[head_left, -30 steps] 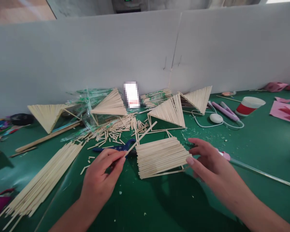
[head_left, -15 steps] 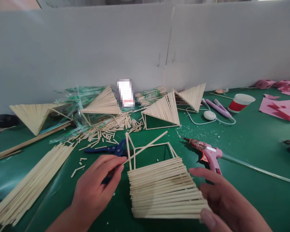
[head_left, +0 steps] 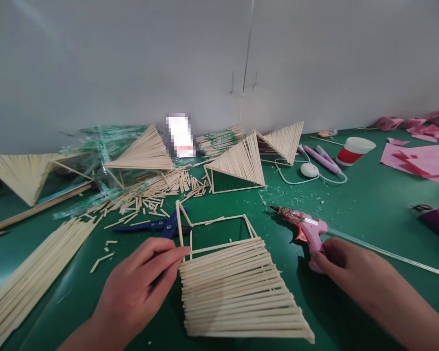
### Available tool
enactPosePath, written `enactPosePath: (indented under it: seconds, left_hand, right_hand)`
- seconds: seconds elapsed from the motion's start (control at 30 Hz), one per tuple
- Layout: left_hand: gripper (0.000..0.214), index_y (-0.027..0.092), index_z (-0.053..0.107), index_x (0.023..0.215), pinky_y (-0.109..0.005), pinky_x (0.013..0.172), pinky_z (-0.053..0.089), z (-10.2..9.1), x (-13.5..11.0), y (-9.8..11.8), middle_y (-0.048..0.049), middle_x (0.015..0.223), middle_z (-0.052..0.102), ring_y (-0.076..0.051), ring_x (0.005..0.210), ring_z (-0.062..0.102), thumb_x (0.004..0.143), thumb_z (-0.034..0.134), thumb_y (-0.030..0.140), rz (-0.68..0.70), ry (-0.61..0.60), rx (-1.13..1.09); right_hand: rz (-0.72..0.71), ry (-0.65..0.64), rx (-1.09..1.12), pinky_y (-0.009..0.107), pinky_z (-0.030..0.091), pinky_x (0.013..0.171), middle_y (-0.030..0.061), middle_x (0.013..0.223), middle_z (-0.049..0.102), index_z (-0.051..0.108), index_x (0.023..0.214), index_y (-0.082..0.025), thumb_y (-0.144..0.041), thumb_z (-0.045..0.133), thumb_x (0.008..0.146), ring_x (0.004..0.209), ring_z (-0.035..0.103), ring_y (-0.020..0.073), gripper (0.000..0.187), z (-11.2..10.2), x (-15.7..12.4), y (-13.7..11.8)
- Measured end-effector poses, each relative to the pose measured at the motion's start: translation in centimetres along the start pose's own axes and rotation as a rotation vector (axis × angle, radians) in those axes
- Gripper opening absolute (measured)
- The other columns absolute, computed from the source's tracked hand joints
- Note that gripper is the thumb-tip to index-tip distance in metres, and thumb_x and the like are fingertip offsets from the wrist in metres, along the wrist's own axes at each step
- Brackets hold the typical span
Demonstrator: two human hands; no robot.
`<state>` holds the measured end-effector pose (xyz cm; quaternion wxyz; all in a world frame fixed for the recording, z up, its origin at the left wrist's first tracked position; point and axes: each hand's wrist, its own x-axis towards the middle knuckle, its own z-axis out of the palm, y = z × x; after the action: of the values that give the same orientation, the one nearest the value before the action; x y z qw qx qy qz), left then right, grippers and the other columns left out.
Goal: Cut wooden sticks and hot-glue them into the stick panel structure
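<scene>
My left hand (head_left: 142,282) is closed, thumb and fingertips pinching the end of a thin wooden stick (head_left: 223,246). That stick lies across the frame just beyond the slatted part of a small wooden stick model (head_left: 237,292). The model's far section is an open frame with green table showing through. My right hand (head_left: 336,258) is wrapped round the handle of a pink hot glue gun (head_left: 310,229), whose dark nozzle points left. A clear glue stick (head_left: 388,254) runs out of its back. Blue-handled pliers (head_left: 146,225) lie behind my left hand, partly covered.
Several slatted stick models (head_left: 237,161) stand along the grey partition (head_left: 131,63). Short stick offcuts (head_left: 175,184) and a long stick bundle (head_left: 40,263) lie left. A glowing phone (head_left: 181,135), purple-handled tool (head_left: 322,158), red-and-white cup (head_left: 354,151) and pink paper (head_left: 420,161) are farther back.
My right hand has let go of the model and moved right onto the glue gun's handle. The stick in my left hand has swung down from a diagonal to lie alongside the slats.
</scene>
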<state>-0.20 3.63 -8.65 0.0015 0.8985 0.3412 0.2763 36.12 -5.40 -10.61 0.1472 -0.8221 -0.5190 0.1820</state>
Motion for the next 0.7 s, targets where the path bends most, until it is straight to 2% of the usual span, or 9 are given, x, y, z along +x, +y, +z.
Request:
enactPosePath:
  seconds: [0.1,0.23,0.37,0.5,0.63,0.7]
  left_hand:
    - [0.019,0.023,0.066,0.104,-0.015,0.068,0.048,0.0,0.0,0.0,-0.0015,0.095,0.062,-0.009,0.08,0.064,0.092,0.052,0.021,-0.004,-0.019,0.011]
    - [0.019,0.024,0.064,0.107,-0.013,0.07,0.047,0.0,-0.1,0.0,-0.0008,0.099,0.061,-0.008,0.083,0.064,0.092,0.052,0.022,-0.025,-0.082,0.022]
    - [0.019,0.024,0.064,0.107,-0.013,0.071,0.047,0.1,-0.4,-0.3,-0.0003,0.099,0.061,-0.007,0.083,0.064,0.093,0.052,0.023,-0.017,-0.087,0.01]
    - [0.02,0.026,0.064,0.108,-0.013,0.07,0.047,0.2,-0.4,-0.3,0.0006,0.099,0.061,-0.007,0.082,0.064,0.092,0.051,0.023,-0.038,-0.087,-0.014]
    - [0.021,0.026,0.063,0.109,-0.013,0.068,0.048,0.0,-0.4,-0.1,0.0006,0.099,0.061,-0.007,0.081,0.065,0.09,0.054,0.022,-0.045,-0.083,-0.018]
    - [0.022,0.026,0.063,0.109,-0.013,0.068,0.048,-0.1,-0.4,0.0,0.0005,0.1,0.062,-0.007,0.082,0.065,0.09,0.054,0.021,-0.073,-0.05,-0.016]
  right_hand:
    - [0.148,-0.205,0.157,0.032,0.038,0.054,0.0033,0.066,0.068,0.063,0.069,-0.023,-0.051,0.056,0.073,0.059,0.06,0.0218,0.029,0.0,0.5,0.4]
    - [0.193,-0.287,0.357,0.028,0.039,0.052,0.0012,0.066,0.066,0.064,0.074,-0.021,-0.057,0.057,0.071,0.06,0.057,0.0188,0.037,-0.7,0.9,0.7]
    - [0.279,-0.363,0.779,0.024,0.042,0.05,-0.0019,0.063,0.061,0.064,0.077,-0.021,-0.043,0.071,0.065,0.055,0.053,0.015,0.027,-1.3,0.2,0.7]
    - [0.4,-0.349,1.14,0.025,0.05,0.057,0.0017,0.074,0.066,0.07,0.095,-0.022,-0.034,0.076,0.063,0.064,0.057,0.0168,0.034,-1.4,-0.5,0.5]
    - [0.363,-0.499,1.321,0.028,0.055,0.068,0.0024,0.074,0.062,0.072,0.083,-0.02,-0.033,0.077,0.062,0.07,0.058,0.0173,0.025,-0.9,-0.1,-0.1]
    - [0.29,-0.528,1.372,0.029,0.054,0.063,0.0002,0.067,0.057,0.072,0.083,-0.02,-0.038,0.077,0.061,0.064,0.056,0.0162,0.029,-0.3,0.5,-0.6]
